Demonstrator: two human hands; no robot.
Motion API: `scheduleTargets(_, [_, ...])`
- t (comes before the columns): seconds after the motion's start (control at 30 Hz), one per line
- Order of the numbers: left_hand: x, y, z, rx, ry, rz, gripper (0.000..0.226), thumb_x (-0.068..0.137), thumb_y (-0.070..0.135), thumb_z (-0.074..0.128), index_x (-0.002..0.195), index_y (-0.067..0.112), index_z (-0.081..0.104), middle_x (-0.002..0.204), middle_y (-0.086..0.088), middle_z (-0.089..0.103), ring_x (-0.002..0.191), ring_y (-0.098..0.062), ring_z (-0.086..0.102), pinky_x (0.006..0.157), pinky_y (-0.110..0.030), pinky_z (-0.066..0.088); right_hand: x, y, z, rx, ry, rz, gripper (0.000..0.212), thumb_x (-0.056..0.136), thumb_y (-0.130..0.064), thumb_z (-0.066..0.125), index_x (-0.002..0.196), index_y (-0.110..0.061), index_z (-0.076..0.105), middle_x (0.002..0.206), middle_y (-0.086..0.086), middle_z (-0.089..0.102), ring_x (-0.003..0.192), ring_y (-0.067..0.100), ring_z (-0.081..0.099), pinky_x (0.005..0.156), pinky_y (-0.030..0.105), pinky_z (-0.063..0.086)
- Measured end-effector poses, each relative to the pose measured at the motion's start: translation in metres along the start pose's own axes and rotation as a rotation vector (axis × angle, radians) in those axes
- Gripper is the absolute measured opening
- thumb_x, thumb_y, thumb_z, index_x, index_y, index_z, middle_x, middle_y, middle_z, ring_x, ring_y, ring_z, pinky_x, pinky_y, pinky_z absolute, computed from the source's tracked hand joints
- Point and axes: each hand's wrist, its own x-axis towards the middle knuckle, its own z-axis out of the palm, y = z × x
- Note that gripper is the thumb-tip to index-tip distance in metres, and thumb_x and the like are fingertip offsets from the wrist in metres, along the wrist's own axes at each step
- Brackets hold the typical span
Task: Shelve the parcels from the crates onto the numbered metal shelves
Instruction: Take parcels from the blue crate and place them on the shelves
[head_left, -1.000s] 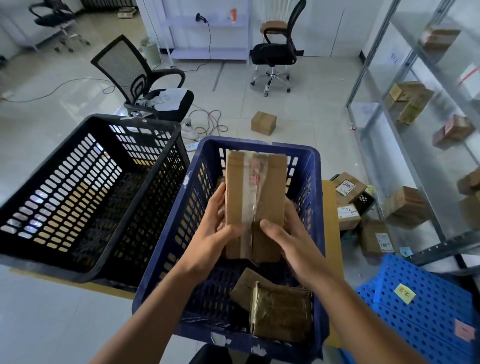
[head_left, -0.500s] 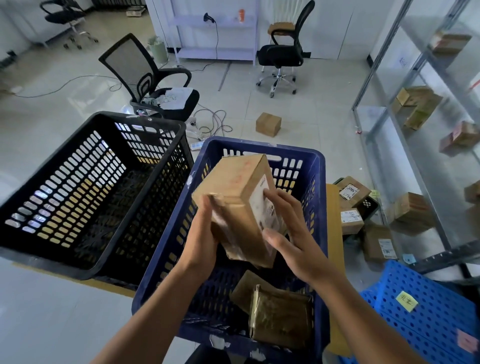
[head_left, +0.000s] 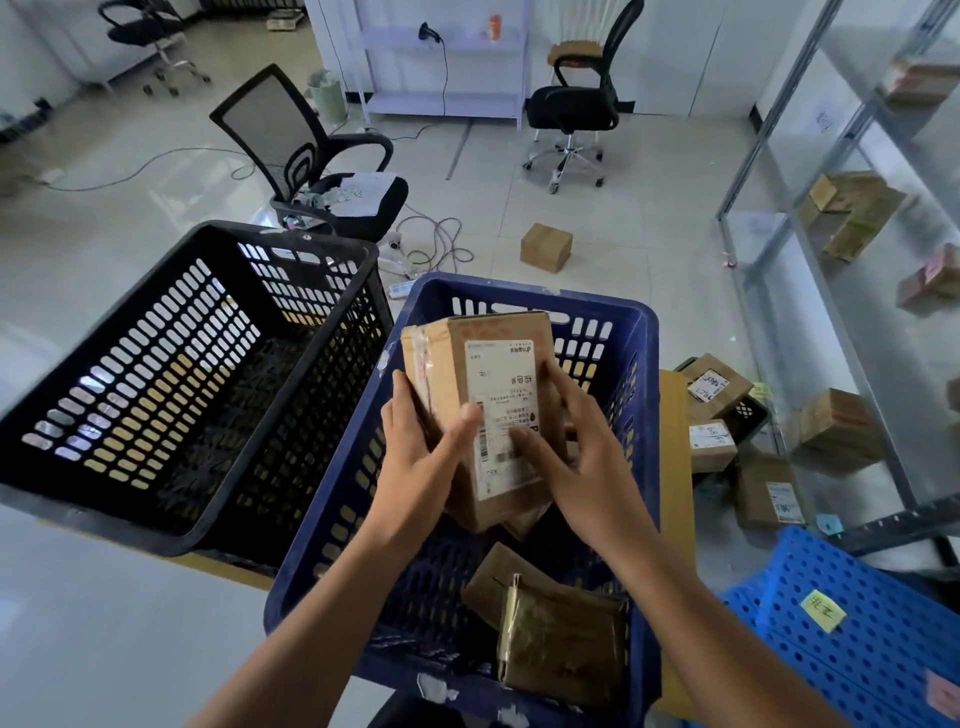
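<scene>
Two bare hands held one brown cardboard parcel (head_left: 493, 395) upright above the dark blue slotted plastic crate (head_left: 519, 291), clear of the crate's floor and tilted back. Its white printed shipping label (head_left: 506, 374) faced the camera, probably so that the shelf number could be read before carrying it off.

The left hand (head_left: 421, 447) gripped the parcel's left side, fingers curled round behind it and the thumb pressed across the lower part of the label. The right hand (head_left: 576, 457) gripped the right side the same way, thumb on the label and fingers wrapped along the far edge. With one hand on each side the box looked steady and easy to turn.

Below it, a flat brown parcel wrapped in glossy tape (head_left: 561, 649) lay in the near end of the same crate, so shelving was not finished. A black slotted plastic crate (head_left: 291, 236) stood just beside it on the left; no parcel showed inside. To the right rose the grey metal shelves (head_left: 782, 104), several boxes already on them. More labelled cardboard boxes (head_left: 717, 384) lay on the floor between crate and shelving, and a bright blue perforated plastic crate (head_left: 883, 649) sat near the right forearm.
</scene>
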Motion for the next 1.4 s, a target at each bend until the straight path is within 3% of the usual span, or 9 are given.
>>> scheduleTargets(0.13, [0.006, 0.003, 0.0, -0.171, -0.014, -0.068, 0.106, 0.074, 0.059, 0.082, 0.16, 0.045, 0.021, 0.157, -0.004, 0.047, 0.14, -0.03, 0.051, 0.11, -0.061, 0.045, 0.002, 0.004, -0.003, -0.01, 0.03, -0.011, 0.075, 0.09, -0.07, 0.066, 0.152, -0.063, 0.025, 0.144, -0.032, 0.049, 0.128, -0.006, 0.054, 0.099, 0.028, 0.057])
scheduleTargets(0.27, [0.013, 0.008, 0.004, -0.341, -0.002, -0.028, 0.092, 0.085, 0.033, 0.074, 0.16, 0.03, 0.021, 0.141, -0.013, 0.061, 0.126, -0.036, 0.062, 0.1, -0.064, 0.052, 0.005, 0.009, -0.006, 0.334, -0.109, 0.068, 0.065, 0.087, -0.061, 0.075, 0.145, -0.053, 0.048, 0.137, -0.013, 0.065, 0.124, 0.008, 0.066, 0.096, 0.031, 0.06])
scheduleTargets(0.5, [0.036, 0.015, -0.025, -0.2, -0.05, -0.069, 0.103, 0.079, 0.047, 0.079, 0.16, 0.043, 0.017, 0.136, 0.001, 0.067, 0.125, -0.022, 0.065, 0.111, -0.059, 0.041, 0.017, 0.02, -0.035, 0.187, -0.142, 0.075, 0.074, 0.075, -0.074, 0.078, 0.141, -0.064, 0.047, 0.14, -0.017, 0.049, 0.127, 0.004, 0.06, 0.098, 0.043, 0.061])
scheduleTargets(0.63, [0.059, 0.031, -0.059, 0.026, -0.333, -0.051, 0.086, 0.074, 0.05, 0.081, 0.149, 0.055, 0.04, 0.138, 0.002, 0.066, 0.121, -0.02, 0.067, 0.099, -0.038, 0.055, 0.026, 0.019, -0.052, 0.131, -0.252, 0.035, 0.066, 0.081, -0.063, 0.077, 0.141, -0.053, 0.054, 0.134, -0.008, 0.054, 0.125, 0.014, 0.063, 0.096, 0.048, 0.061])
scheduleTargets(0.73, [0.063, 0.032, -0.064, 0.032, -0.503, -0.104, 0.083, 0.077, 0.038, 0.082, 0.147, 0.055, 0.041, 0.133, -0.002, 0.069, 0.121, -0.03, 0.066, 0.099, -0.043, 0.056, 0.03, 0.017, -0.056, 0.104, -0.269, 0.015, 0.065, 0.082, -0.062, 0.075, 0.142, -0.056, 0.051, 0.134, -0.012, 0.055, 0.124, 0.013, 0.063, 0.097, 0.05, 0.06])
scheduleTargets(0.87, [0.057, 0.021, -0.051, -0.09, -0.331, -0.074, 0.101, 0.075, 0.036, 0.085, 0.15, 0.065, 0.024, 0.128, 0.001, 0.071, 0.116, -0.032, 0.069, 0.097, -0.045, 0.056, 0.028, 0.015, -0.048, 0.168, 0.018, 0.095, 0.101, 0.071, -0.075, 0.079, 0.152, -0.067, 0.02, 0.147, -0.011, 0.046, 0.122, 0.001, 0.062, 0.087, 0.032, 0.062])
scheduleTargets(1.0, [0.041, 0.005, -0.022, -0.249, -0.084, -0.045, 0.109, 0.085, 0.033, 0.078, 0.156, 0.058, -0.002, 0.127, -0.003, 0.072, 0.117, -0.03, 0.07, 0.097, -0.052, 0.056, 0.023, 0.015, -0.02, 0.46, 0.145, 0.318, 0.136, 0.051, -0.073, 0.092, 0.156, -0.058, 0.008, 0.144, 0.003, 0.061, 0.119, 0.013, 0.07, 0.109, 0.055, 0.051])
scheduleTargets(1.2, [0.009, -0.023, 0.006, -0.373, -0.058, -0.13, 0.119, 0.076, 0.036, 0.087, 0.154, 0.061, 0.001, 0.134, -0.005, 0.068, 0.118, -0.029, 0.069, 0.095, -0.052, 0.057, 0.019, 0.017, 0.009, 0.7, 0.283, 0.306, 0.084, 0.085, -0.032, 0.087, 0.15, -0.041, 0.035, 0.126, -0.008, 0.074, 0.118, 0.013, 0.07, 0.108, 0.054, 0.052])
scheduleTargets(1.4, [0.008, -0.017, -0.003, -0.283, 0.008, -0.119, 0.107, 0.066, 0.073, 0.081, 0.155, 0.056, 0.024, 0.151, 0.004, 0.053, 0.137, -0.016, 0.053, 0.117, -0.054, 0.036, 0.029, 0.015, -0.014, 0.595, 0.232, 0.261, 0.08, 0.078, -0.046, 0.087, 0.147, -0.038, 0.046, 0.126, 0.0, 0.074, 0.119, 0.022, 0.071, 0.103, 0.057, 0.055])
